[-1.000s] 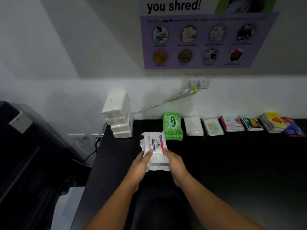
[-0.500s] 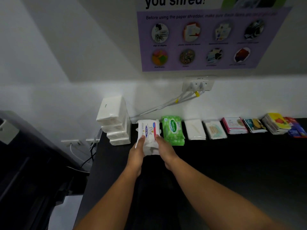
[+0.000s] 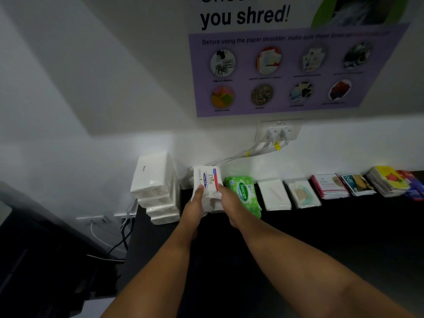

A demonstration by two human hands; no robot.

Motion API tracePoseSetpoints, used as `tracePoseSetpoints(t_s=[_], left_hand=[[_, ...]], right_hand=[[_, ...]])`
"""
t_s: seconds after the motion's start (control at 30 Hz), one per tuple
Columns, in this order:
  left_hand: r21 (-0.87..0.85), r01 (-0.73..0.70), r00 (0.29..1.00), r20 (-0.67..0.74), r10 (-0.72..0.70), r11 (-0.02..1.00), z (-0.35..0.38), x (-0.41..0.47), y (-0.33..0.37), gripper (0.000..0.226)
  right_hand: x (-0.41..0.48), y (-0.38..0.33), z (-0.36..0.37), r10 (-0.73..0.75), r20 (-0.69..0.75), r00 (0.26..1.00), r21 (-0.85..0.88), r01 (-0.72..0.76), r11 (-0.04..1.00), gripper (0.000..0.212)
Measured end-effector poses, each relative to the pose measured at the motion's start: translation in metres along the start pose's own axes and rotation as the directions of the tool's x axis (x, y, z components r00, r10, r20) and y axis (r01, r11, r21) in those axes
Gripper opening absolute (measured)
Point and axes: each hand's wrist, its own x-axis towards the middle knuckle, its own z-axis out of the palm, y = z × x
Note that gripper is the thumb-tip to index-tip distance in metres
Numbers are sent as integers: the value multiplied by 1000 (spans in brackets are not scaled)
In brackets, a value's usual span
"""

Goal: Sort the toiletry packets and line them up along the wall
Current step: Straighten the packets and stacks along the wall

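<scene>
1. Head view, far left first: pile of white tissue packs on the end of the black counter, hard up against the wall.
2. On to the left hand: gripping the white Dove packets by the left edge, thumb on the top face.
3. Dove packets up at the wall, tissue pile just beside them at nine o'clock. Near end lifted or resting on the counter? Cannot tell.
4. Right hand at their five o'clock, gripping the right edge, thumb tip by the pink stripe.
5. At three o'clock of the Dove packets, close beside: green Sanicare wipes, flat on the counter, near end hidden behind the right wrist.
6. Further toward three o'clock, all in a row at the wall: plain white packet, cotton-bud packet, pink sachets, teal sachets, yellow-topped stack, then blue and red packets at the frame edge.
7. Up at twelve o'clock over the row: wall socket with white cables trailing down toward seven o'clock, purple shredder poster above it.
</scene>
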Motion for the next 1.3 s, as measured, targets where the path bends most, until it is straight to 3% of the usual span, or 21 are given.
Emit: tracePoseSetpoints(t_s=[0.17,0.4,0.53,0.67,0.83,0.97,1.17,1.23,1.3], left_hand=[[-15,12,1000,10,-11,1000,-2,5,0,32],[-1,42,999,-6,-42,999,-3,2,6,33],[30,33,999,-17,-33,999,-3,-3,9,32],[131,-78,991,-94,90,988,-4,-12,3,46],[248,-172,966,-150,213,953,-6,-30,6,37],[361,-173,954,-168,246,916,-6,-38,6,21],[484,-195,919,-214,331,853,0,-47,14,33],[539,-234,875,-248,417,810,0,-58,17,34],[542,-277,810,-312,496,794,-1,-76,25,29]], right_hand=[[0,-2,0,-14,7,1000,-52,14,999,38],[-1,-11,-6,-56,-58,997,-287,37,957,37],[1,-12,-6,-157,-83,984,-444,105,890,40],[1,-15,-7,-241,-93,966,-570,147,808,41],[-4,-17,-16,-277,-33,960,-645,191,740,33],[-12,-18,-17,-270,3,963,-691,197,695,34],[-17,-16,-12,-315,-57,948,-691,190,697,35],[-28,-18,-9,-381,-134,915,-688,191,700,30],[-45,-22,-3,-502,-254,827,-653,236,720,23]])
